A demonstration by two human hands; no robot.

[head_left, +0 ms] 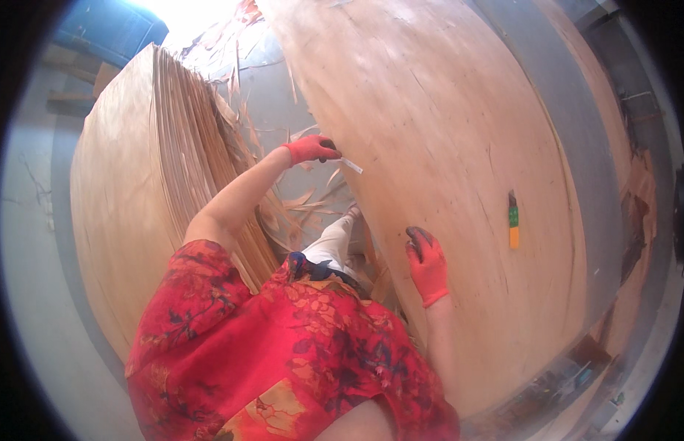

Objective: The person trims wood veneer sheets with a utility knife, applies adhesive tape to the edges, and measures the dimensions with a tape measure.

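Note:
My left hand (316, 151), in a red glove with dark palm, is closed on a narrow white strip (351, 165) at the left edge of a large pale wood sheet (481, 117). My right hand (424, 261), also gloved, is lower on the sheet, fingers loosely bent, with nothing visible held. To its right lies a tool (513, 224) with a green and yellow handle and a dark tip.
A tall stack of thin veneer sheets (117, 198) stands at my left, a blue object (106, 26) behind it. Torn veneer scraps (294, 198) litter the grey floor between stack and sheet, around my leg (327, 242). A grey band (592, 147) runs along the sheet's far right.

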